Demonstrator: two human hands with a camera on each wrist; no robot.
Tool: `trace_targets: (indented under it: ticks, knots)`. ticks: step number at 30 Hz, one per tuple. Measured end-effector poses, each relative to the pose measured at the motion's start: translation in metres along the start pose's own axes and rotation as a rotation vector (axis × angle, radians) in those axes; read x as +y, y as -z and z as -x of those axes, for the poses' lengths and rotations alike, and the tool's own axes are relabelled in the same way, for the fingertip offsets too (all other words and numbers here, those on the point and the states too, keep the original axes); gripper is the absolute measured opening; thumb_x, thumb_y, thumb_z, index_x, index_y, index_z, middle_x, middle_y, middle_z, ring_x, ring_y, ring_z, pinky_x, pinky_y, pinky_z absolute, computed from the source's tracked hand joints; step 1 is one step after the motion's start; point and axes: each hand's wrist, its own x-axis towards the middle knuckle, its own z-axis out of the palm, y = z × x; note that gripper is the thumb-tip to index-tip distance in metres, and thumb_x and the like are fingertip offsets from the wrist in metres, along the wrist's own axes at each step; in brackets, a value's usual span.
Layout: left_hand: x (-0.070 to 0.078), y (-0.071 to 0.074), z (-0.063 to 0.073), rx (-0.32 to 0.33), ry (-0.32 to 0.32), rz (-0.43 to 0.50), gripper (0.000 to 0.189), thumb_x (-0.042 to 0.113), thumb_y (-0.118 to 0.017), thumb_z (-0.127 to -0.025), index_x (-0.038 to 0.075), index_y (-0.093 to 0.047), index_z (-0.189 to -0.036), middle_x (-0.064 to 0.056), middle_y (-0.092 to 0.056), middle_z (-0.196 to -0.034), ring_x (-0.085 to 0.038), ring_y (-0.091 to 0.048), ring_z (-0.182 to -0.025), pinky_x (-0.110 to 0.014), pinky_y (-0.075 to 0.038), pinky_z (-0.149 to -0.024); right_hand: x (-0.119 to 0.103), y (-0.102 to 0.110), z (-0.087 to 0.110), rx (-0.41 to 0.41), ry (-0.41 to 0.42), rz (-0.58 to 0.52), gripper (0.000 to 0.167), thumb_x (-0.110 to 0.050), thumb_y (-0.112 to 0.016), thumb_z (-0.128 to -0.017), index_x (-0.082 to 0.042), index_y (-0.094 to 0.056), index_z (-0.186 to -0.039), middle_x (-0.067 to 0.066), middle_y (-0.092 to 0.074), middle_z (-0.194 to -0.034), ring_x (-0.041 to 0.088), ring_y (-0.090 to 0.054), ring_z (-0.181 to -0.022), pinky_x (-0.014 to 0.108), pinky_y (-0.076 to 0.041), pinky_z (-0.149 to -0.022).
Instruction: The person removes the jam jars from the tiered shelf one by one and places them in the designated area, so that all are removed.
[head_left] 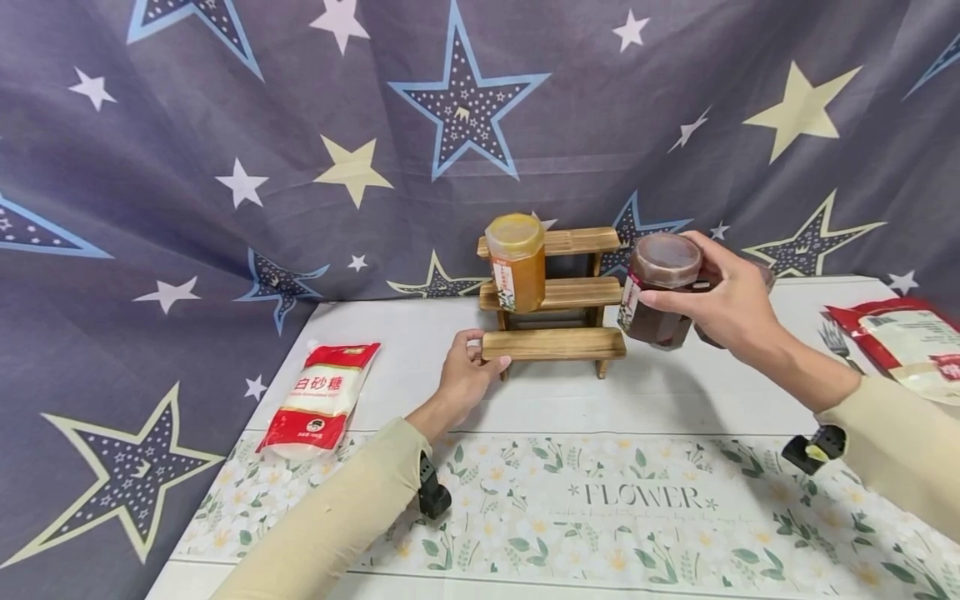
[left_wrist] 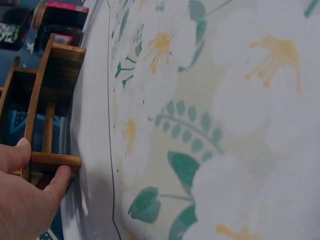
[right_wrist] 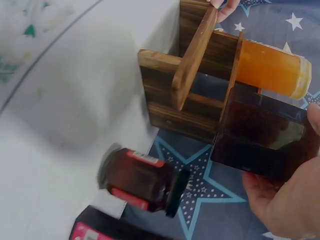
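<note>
**Right hand [head_left: 731, 304] grips a dark jar [head_left: 662, 325] near a wooden stand [head_left: 555, 343]**

The left hand [head_left: 467, 375] pinches the left end of the stand's lowest step, at the centre of the head view. The right hand, right of centre, has its thumb and fingers curled round the dark jar, held upright just beside the steps; whether the two touch is unclear. An amber jar [head_left: 528, 275] stands at the left end of the middle step. In the right wrist view, a smaller jar with a dark lid [right_wrist: 142, 180] shows lower left of centre. Farther out in the head view, a sugar bag [head_left: 322, 392] lies at left, a fork [head_left: 836, 342] and a red-and-white bag [head_left: 911, 346] at far right.
</note>
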Motion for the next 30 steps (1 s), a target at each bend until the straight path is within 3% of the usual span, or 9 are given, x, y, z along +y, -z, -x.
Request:
trace_targets:
  ticks: [8,15,23,30]
  knots:
    - [0.000,0.000,0.000,0.002,0.002,0.013,0.062,0.009,-0.069,-0.090,0.007,-0.035,-0.142,-0.015,-0.062,-0.117,-0.022,-0.063,-0.095,-0.040,-0.053,-0.082,0.018,0.011,0.016,-0.005,-0.007,-0.043,0.061,-0.016,-0.085,-0.074,-0.019,-0.058,-0.129,-0.007,-0.064,-0.106,0.004,-0.063,-0.091,0.012,-0.050,-0.070]
    - [0.000,-0.001,0.000,-0.003,-0.007,0.022,0.061,0.008,-0.068,-0.090,0.006,-0.034,-0.141,-0.016,-0.062,-0.118,-0.023,-0.063,-0.096,-0.039,-0.053,-0.083,0.030,0.014,0.031,-0.005,-0.071,0.030,0.065,-0.022,-0.085,-0.075,-0.023,-0.055,-0.132,-0.013,-0.061,-0.104,-0.002,-0.059,-0.091,0.009,-0.048,-0.069]
    - [-0.001,0.000,-0.001,0.021,-0.018,-0.021,0.060,0.009,-0.069,-0.089,0.006,-0.037,-0.139,-0.016,-0.062,-0.115,-0.024,-0.062,-0.098,-0.029,-0.052,-0.073,0.043,0.014,0.047,-0.002,-0.147,0.098,0.074,-0.032,-0.085,-0.074,-0.025,-0.050,-0.138,-0.011,-0.057,-0.109,-0.001,-0.055,-0.092,0.008,-0.046,-0.068]
    - [0.000,0.000,0.000,0.009,-0.007,-0.028,0.061,0.011,-0.069,-0.090,0.007,-0.036,-0.141,-0.014,-0.062,-0.118,-0.024,-0.062,-0.101,-0.029,-0.051,-0.074,0.058,0.014,0.058,-0.005,-0.166,0.123,0.078,-0.032,-0.084,-0.075,-0.021,-0.046,-0.142,-0.007,-0.056,-0.114,-0.004,-0.052,-0.093,0.007,-0.046,-0.068]
